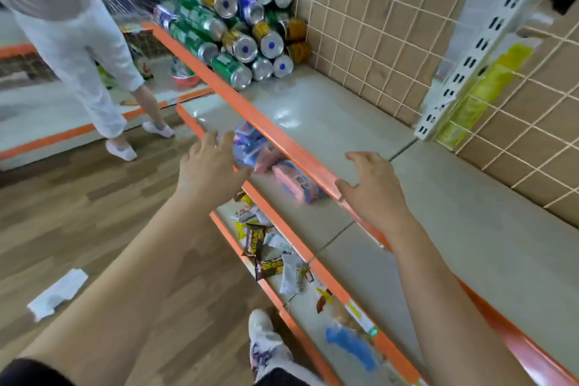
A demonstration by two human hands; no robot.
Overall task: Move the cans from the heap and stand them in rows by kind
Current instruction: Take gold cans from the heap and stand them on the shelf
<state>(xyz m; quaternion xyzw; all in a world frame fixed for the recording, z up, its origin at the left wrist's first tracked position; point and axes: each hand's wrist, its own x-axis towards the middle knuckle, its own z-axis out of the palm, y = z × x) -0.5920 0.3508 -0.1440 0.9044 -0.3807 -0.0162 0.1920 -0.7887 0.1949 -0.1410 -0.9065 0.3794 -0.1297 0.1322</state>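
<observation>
A heap of cans (241,25) lies on its side at the far left end of the top shelf (329,122), against the wire-grid back. Green cans (230,70), gold cans (239,44) and a blue can (247,6) are mixed in it, most with their silver bottoms facing me. My left hand (210,166) hovers in front of the shelf's orange edge with fingers spread, holding nothing. My right hand (372,185) hovers over the orange edge, fingers loosely bent, empty. Both hands are well short of the heap.
Pink and blue packets (282,172) lie on the shelf below, and snack wrappers (266,254) litter a lower one. A white upright post (479,50) stands at the back right. Another person (78,50) stands to the left on the wooden floor. A white paper (58,293) lies there.
</observation>
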